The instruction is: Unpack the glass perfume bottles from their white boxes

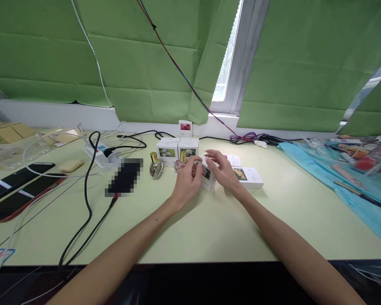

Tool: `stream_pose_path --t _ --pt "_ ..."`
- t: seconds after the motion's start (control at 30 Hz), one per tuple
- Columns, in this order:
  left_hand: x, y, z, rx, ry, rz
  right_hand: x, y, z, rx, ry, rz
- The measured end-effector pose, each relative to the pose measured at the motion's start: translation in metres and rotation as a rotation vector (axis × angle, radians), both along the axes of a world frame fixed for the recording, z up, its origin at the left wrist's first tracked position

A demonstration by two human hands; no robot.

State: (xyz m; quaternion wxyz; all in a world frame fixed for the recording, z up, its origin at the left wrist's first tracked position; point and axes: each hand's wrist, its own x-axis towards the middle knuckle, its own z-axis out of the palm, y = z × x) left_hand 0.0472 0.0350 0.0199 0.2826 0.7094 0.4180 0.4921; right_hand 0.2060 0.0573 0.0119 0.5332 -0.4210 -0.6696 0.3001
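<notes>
A small white box (208, 183) with a dark picture on its front stands on the table between my hands, slightly turned. My left hand (188, 177) has its bent fingers at the box's upper left side. From the right, my right hand (222, 168) grips the top and right side with curled fingers. Part of the box is hidden behind both hands. A clear glass perfume bottle with a gold cap (156, 168) stands to the left. A second, pinkish perfume bottle (178, 164) is partly covered by my left hand.
Two white picture boxes (167, 152) stand behind the bottles, and a smaller box (185, 128) leans at the wall. White boxes (252, 178) lie to the right. Phones (25, 197), cables and a power strip (98, 156) crowd the left. Blue plastic sheeting (333, 182) with clutter covers the right.
</notes>
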Motion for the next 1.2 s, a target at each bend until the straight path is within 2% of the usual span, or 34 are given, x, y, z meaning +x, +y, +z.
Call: stream_pose_path --t 0.2,0.33,0.47,0.67,0.77,0.97,1.2 --pt "-0.001 0.0 -0.003 -0.032 0.05 0.07 -0.001 -0.008 0.003 0.0 -0.155 -0.027" --pt "-0.001 0.004 -0.003 0.079 0.036 0.128 0.0 -0.007 0.001 0.101 -0.233 -0.006" --pt "-0.005 0.012 0.0 0.238 0.042 0.289 0.001 -0.005 0.0 0.184 -0.319 0.005" --pt "-0.018 0.024 0.007 0.199 0.106 0.465 0.005 -0.002 -0.001 0.199 -0.457 -0.058" --pt "-0.023 0.029 0.006 0.086 0.18 0.457 0.006 -0.001 -0.001 0.186 -0.501 -0.104" --pt "-0.03 0.037 -0.001 -0.134 0.233 0.319 0.004 -0.002 -0.002 0.167 -0.514 -0.152" --pt "-0.035 0.042 -0.004 -0.141 0.324 0.327 0.004 -0.001 -0.001 0.204 -0.567 -0.209"
